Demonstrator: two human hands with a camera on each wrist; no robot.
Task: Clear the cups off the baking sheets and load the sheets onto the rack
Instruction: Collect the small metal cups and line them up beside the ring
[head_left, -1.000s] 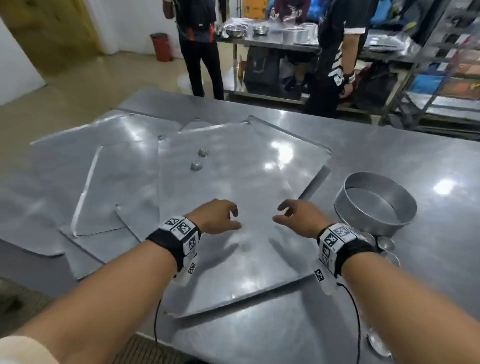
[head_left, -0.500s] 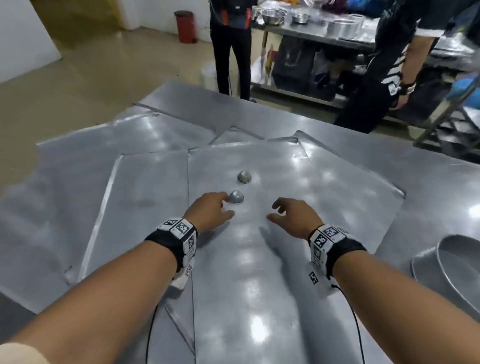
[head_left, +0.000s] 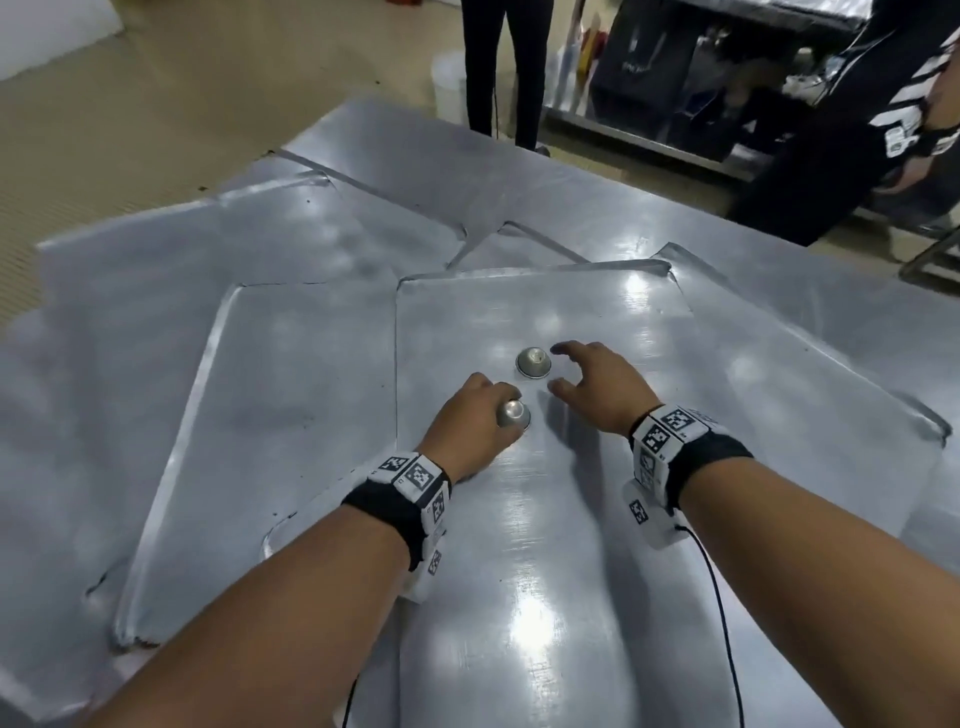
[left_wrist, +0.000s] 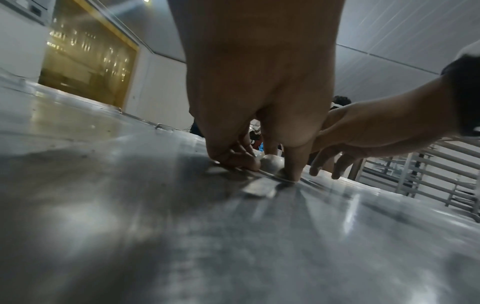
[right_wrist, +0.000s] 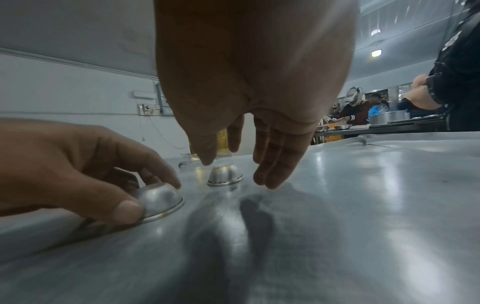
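Two small upturned metal cups stand on the top baking sheet (head_left: 571, 519). My left hand (head_left: 493, 410) pinches the near cup (head_left: 514, 413) between thumb and fingers, and the cup still rests on the sheet. The same cup (right_wrist: 158, 198) shows in the right wrist view, gripped low at its rim. My right hand (head_left: 558, 366) hovers open beside the far cup (head_left: 533, 362), thumb and fingers spread on either side of it, apart from it. In the right wrist view the far cup (right_wrist: 225, 174) sits just beyond my fingertips (right_wrist: 270, 176).
Several more baking sheets (head_left: 291, 395) overlap on the steel table to the left and behind. A metal rack (left_wrist: 428, 170) stands off to the right. Two people stand past the table's far edge, one in dark trousers (head_left: 498, 67) and one in a striped black top (head_left: 831, 130).
Both hands have reached forward across the top sheet to the cups. My left hand has taken hold of the near cup and my right hand has come up to the far one.
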